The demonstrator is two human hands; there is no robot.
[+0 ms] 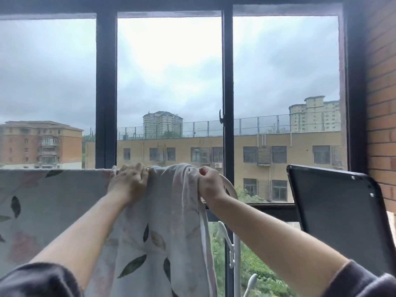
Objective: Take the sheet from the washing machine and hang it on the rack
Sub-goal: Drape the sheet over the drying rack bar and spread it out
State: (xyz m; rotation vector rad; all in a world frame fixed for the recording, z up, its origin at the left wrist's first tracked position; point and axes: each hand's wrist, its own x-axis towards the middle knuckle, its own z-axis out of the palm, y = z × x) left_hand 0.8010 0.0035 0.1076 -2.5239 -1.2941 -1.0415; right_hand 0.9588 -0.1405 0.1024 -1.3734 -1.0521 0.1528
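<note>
A pale sheet (53, 200) printed with leaves and pink flowers hangs over the top bar of a white rack (230, 189), spread flat on the left and bunched in folds at the middle. My left hand (128, 181) grips the sheet's top edge on the bar, fingers curled over it. Close to the right, my right hand (209, 185) pinches the bunched end of the sheet beside the rack's curved white corner. The bar itself is hidden under the cloth.
A dark-framed window (106, 93) stands right behind the rack. A black panel (334, 215) leans at the right, against a brick wall (383, 103). White rack posts and hooks (233, 254) show below my right forearm.
</note>
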